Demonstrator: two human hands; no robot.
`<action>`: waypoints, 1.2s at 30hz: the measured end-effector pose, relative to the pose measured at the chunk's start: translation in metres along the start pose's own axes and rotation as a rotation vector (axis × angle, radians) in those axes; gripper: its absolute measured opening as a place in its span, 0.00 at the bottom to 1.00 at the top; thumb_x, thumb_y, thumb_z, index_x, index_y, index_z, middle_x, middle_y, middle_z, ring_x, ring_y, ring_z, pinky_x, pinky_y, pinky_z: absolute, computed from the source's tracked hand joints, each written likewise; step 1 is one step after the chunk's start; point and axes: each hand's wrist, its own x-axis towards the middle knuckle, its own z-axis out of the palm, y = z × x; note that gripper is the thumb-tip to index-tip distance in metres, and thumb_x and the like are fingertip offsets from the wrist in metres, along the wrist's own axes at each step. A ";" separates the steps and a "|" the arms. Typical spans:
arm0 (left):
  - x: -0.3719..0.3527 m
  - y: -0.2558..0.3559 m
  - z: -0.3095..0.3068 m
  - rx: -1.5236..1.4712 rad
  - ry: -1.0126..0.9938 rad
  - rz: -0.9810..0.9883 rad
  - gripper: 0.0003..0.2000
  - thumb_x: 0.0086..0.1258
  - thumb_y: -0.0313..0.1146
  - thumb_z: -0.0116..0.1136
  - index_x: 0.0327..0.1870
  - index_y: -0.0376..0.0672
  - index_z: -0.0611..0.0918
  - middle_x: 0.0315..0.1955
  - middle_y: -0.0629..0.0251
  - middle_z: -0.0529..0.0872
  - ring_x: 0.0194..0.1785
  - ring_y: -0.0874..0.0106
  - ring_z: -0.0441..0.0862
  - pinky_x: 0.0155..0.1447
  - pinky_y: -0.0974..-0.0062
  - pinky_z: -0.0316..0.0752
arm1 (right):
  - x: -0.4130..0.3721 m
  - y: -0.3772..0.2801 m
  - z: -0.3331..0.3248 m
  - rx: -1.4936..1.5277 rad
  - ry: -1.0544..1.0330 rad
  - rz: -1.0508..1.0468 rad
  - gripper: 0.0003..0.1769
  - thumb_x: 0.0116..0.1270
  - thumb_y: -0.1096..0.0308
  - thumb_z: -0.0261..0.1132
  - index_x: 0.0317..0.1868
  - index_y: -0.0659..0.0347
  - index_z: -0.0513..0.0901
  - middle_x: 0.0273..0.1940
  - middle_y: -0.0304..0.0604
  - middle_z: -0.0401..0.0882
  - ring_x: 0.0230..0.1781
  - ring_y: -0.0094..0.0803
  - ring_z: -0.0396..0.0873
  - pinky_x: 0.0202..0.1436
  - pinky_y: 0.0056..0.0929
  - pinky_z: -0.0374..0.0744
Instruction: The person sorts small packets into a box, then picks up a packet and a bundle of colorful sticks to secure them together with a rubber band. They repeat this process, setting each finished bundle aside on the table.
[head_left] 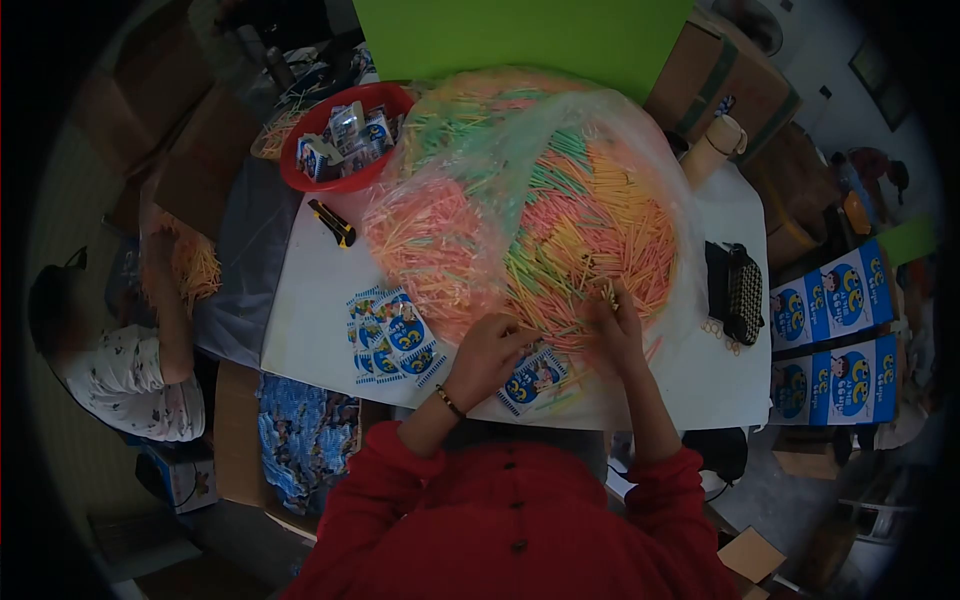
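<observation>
A big heap of thin pink, yellow, orange and green sticks (610, 215) lies in a clear plastic bag (520, 165) on the white table. My right hand (613, 325) is at the heap's near edge, its fingers closed on a few sticks whose ends show at the fingertips. Left of it, my left hand (488, 352) is curled, fingertips pointing right; what they hold, if anything, is hidden. A blue and white printed packet (532, 380) lies just below those fingers, beside a few loose sticks (570, 392). More such packets (392, 338) lie overlapping to the left.
A red bowl (375, 184) holding small packs stands at the back left, near a yellow and black box cutter (332, 224). On the right are a checkered pouch (743, 295) and blue printed boxes (835, 380). Another person (140, 370) sits at left behind a box of packets (308, 435).
</observation>
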 end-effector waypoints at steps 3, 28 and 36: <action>0.002 0.008 0.011 0.090 -0.141 0.047 0.20 0.50 0.20 0.60 0.48 0.42 0.81 0.33 0.57 0.81 0.41 0.59 0.78 0.45 0.61 0.74 | -0.001 0.022 -0.007 -0.209 -0.062 -0.016 0.10 0.75 0.70 0.53 0.53 0.63 0.73 0.45 0.40 0.77 0.47 0.26 0.76 0.53 0.26 0.73; -0.002 0.020 -0.001 -1.672 0.244 -0.931 0.19 0.68 0.19 0.54 0.59 0.44 0.72 0.49 0.60 0.82 0.51 0.67 0.81 0.52 0.68 0.80 | 0.069 -0.011 -0.040 -1.165 -0.023 -0.560 0.08 0.58 0.78 0.59 0.40 0.64 0.73 0.37 0.49 0.74 0.40 0.44 0.76 0.42 0.40 0.76; -0.013 0.006 0.021 -1.577 0.142 -0.930 0.14 0.69 0.23 0.57 0.55 0.38 0.76 0.44 0.61 0.84 0.44 0.69 0.84 0.47 0.70 0.81 | -0.006 -0.007 -0.016 0.000 0.043 0.093 0.07 0.75 0.71 0.53 0.47 0.61 0.76 0.46 0.38 0.77 0.47 0.27 0.74 0.51 0.29 0.75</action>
